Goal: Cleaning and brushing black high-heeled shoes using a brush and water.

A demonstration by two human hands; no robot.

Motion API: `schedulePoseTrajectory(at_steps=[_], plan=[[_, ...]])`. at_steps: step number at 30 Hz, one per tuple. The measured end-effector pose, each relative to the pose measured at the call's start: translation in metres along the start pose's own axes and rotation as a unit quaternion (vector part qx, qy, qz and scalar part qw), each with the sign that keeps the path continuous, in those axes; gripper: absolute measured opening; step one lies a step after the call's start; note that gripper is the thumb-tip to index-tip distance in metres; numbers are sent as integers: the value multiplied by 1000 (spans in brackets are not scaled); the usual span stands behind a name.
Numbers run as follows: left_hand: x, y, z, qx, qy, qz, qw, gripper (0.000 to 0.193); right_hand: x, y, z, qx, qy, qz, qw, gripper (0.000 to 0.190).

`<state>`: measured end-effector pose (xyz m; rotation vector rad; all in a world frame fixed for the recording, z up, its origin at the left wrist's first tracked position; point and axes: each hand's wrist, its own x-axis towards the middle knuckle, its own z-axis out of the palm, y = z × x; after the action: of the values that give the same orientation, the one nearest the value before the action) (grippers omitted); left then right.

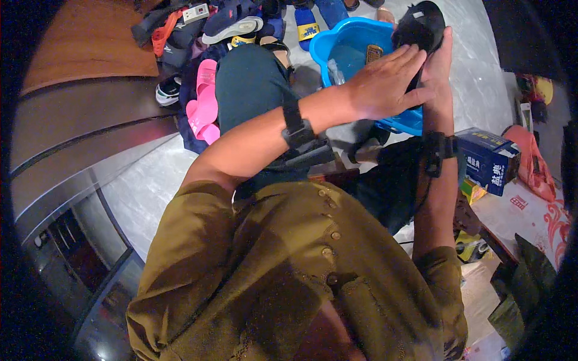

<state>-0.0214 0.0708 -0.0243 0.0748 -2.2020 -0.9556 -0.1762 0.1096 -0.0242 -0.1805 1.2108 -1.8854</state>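
Observation:
My right hand (pixel 437 74) holds a black shoe (pixel 422 25) from the right and below, above the far right side of a blue plastic basin (pixel 318 47). A small pale label shows on the shoe, which looks fuzzy in its middle. Across the shoe's near part lies my left hand (pixel 390 83), back upward, fingers extended and thumb to the right. Whether it grips the shoe or presses something against it is hidden under the palm. Inside the basin are a brown brush-like thing (pixel 374 53) and a clear plastic item (pixel 335 72).
Pink slippers (pixel 203 101) lie left of my knee. Beyond them are a dark shoe with a pale sole (pixel 232 29), a blue slipper with a yellow band (pixel 308 29) and a white power strip (pixel 195 13). A dark blue box (pixel 485 158) stands at right, beside a coral-coloured bag (pixel 533 158).

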Motion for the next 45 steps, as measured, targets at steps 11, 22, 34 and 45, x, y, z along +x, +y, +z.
schedulePoseTrajectory(at_steps=[11, 22, 34, 45], plan=[[34, -12, -11, -17, -153, -89, 984, 47, -20, 24, 19, 31, -103, 41, 993, 83], [-7, 34, -4, 64, -115, 35, 991, 76, 11, -21, -29, 259, -110, -3, 960, 70], [-18, 33, -16, 85, -142, -29, 986, 78, 18, -26, -23, 345, -191, -24, 919, 69], [41, -11, 1, -438, -143, -267, 846, 46, -6, -50, 9, 226, -235, -31, 945, 57]])
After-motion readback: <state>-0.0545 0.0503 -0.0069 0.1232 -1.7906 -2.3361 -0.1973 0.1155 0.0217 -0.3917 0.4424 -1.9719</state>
